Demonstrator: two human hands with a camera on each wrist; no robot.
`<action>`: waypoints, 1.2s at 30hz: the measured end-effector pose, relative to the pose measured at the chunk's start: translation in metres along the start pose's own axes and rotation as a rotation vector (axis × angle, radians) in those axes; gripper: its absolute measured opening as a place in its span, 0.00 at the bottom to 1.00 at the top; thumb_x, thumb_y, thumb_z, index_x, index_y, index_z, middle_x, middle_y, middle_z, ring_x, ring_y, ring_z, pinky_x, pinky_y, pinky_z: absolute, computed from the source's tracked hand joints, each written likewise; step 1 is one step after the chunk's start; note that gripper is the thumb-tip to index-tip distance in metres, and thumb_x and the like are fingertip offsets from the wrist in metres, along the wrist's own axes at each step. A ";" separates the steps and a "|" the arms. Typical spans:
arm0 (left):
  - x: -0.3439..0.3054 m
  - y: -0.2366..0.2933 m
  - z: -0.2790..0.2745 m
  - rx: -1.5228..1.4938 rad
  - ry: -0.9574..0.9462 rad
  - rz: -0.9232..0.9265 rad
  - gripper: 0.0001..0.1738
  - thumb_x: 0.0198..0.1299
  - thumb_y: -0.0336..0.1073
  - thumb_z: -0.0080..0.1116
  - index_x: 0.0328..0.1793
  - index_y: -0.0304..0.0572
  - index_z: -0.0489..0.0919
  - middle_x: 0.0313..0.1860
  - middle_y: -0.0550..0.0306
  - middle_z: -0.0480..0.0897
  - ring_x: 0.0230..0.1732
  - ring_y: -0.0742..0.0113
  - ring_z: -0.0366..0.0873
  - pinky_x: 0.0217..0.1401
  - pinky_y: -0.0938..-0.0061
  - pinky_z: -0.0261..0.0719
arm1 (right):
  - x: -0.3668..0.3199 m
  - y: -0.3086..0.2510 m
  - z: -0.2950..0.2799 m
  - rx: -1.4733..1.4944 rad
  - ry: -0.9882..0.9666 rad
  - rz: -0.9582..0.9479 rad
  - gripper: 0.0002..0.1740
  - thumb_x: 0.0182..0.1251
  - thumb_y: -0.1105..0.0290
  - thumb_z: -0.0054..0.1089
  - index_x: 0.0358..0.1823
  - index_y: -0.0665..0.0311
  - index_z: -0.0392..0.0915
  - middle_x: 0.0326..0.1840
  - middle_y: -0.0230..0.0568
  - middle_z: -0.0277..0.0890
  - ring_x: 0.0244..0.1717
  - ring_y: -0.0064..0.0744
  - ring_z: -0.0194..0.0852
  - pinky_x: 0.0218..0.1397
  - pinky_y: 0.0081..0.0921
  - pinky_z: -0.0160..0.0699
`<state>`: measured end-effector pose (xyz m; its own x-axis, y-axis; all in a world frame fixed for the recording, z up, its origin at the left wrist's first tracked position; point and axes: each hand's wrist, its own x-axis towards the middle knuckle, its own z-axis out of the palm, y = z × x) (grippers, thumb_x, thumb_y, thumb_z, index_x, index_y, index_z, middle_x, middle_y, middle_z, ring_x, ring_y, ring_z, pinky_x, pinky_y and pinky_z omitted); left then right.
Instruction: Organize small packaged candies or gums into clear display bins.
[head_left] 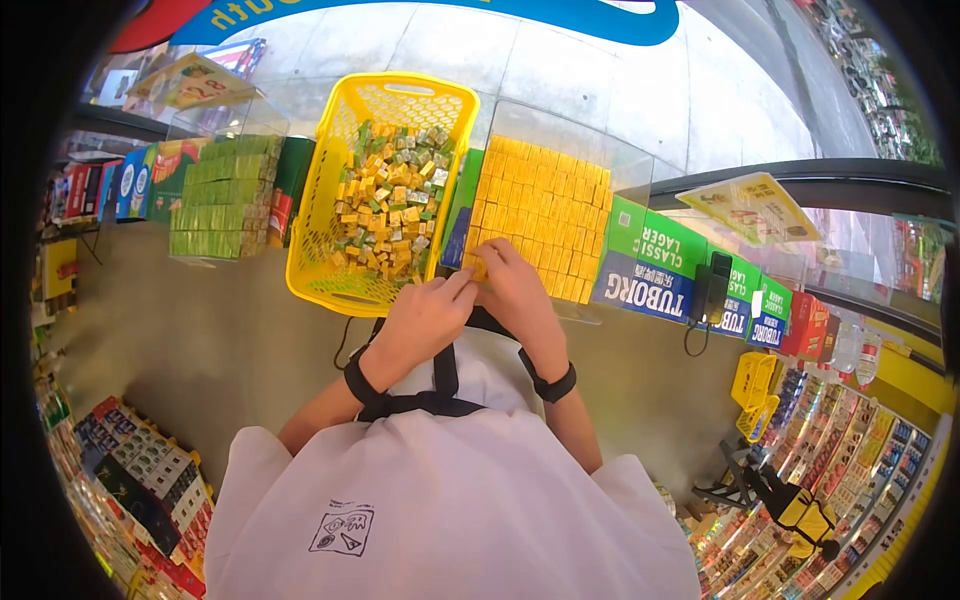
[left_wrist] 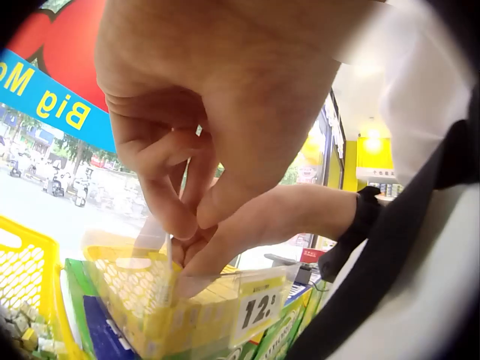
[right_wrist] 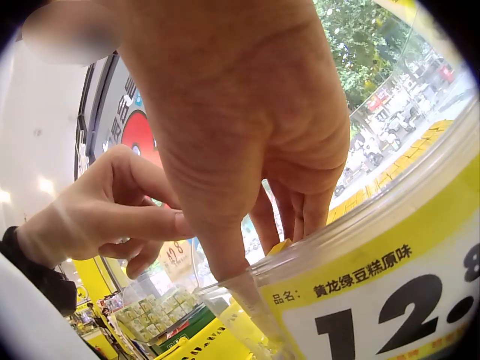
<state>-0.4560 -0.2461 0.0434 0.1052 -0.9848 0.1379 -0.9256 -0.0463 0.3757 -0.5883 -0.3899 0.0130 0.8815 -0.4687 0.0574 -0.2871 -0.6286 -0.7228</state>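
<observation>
My right hand [head_left: 515, 300] reaches over the near left corner of a clear box [right_wrist: 352, 225] filled with rows of yellow mung bean cake packets [head_left: 545, 200]. Its fingers point down and hold a yellow packet [right_wrist: 279, 247] just inside the rim. Close beside it is my left hand [head_left: 428, 318], thumb and forefinger brought together above the box corner in the left wrist view. I cannot tell whether the left fingertips pinch anything. Left of the box stands a yellow basket [head_left: 308, 230] with many small yellow and green packets [head_left: 395, 200] loose inside.
A price card [left_wrist: 259, 307] is on the box's near side. Green and blue beer cartons [head_left: 645, 260] run beneath and to the right, with a black handheld device [head_left: 713, 285] on them. Another box of green packets [head_left: 225, 195] stands left. Someone in a yellow vest [head_left: 805, 520] is at the shelves behind.
</observation>
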 end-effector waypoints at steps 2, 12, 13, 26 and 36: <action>-0.003 -0.004 0.003 0.044 -0.045 0.023 0.10 0.64 0.31 0.66 0.50 0.38 0.86 0.61 0.53 0.89 0.38 0.60 0.91 0.32 0.64 0.87 | 0.001 -0.001 0.001 0.019 0.019 0.007 0.28 0.58 0.79 0.73 0.62 0.69 0.78 0.57 0.54 0.79 0.54 0.63 0.84 0.53 0.48 0.88; -0.009 -0.004 0.021 0.189 -0.077 0.092 0.12 0.74 0.37 0.64 0.49 0.34 0.86 0.63 0.50 0.88 0.22 0.63 0.85 0.22 0.67 0.82 | 0.001 0.007 0.007 0.040 0.059 -0.047 0.25 0.57 0.83 0.74 0.58 0.68 0.82 0.51 0.53 0.83 0.46 0.58 0.85 0.49 0.45 0.87; -0.009 -0.004 0.023 0.188 -0.075 0.090 0.12 0.74 0.37 0.64 0.49 0.34 0.86 0.63 0.50 0.88 0.22 0.63 0.85 0.22 0.67 0.82 | 0.001 0.007 0.007 0.040 0.066 -0.055 0.25 0.57 0.83 0.74 0.58 0.68 0.82 0.51 0.53 0.83 0.45 0.57 0.85 0.49 0.44 0.87; -0.001 -0.004 0.004 0.062 0.036 0.145 0.23 0.65 0.31 0.65 0.67 0.33 0.84 0.70 0.46 0.83 0.36 0.61 0.90 0.29 0.69 0.86 | 0.001 0.004 -0.003 0.050 -0.004 -0.003 0.33 0.59 0.80 0.73 0.69 0.66 0.80 0.67 0.51 0.80 0.59 0.59 0.85 0.60 0.46 0.88; -0.039 -0.057 -0.004 -0.256 0.142 -0.247 0.28 0.67 0.29 0.66 0.75 0.41 0.82 0.75 0.40 0.77 0.59 0.46 0.86 0.60 0.58 0.88 | 0.022 -0.067 -0.020 0.002 0.243 0.044 0.28 0.63 0.68 0.83 0.65 0.60 0.85 0.60 0.48 0.82 0.51 0.50 0.89 0.50 0.39 0.89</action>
<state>-0.4057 -0.2046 0.0200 0.3797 -0.9155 0.1331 -0.7472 -0.2187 0.6276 -0.5566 -0.3703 0.0764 0.7519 -0.6314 0.1895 -0.3226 -0.6031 -0.7295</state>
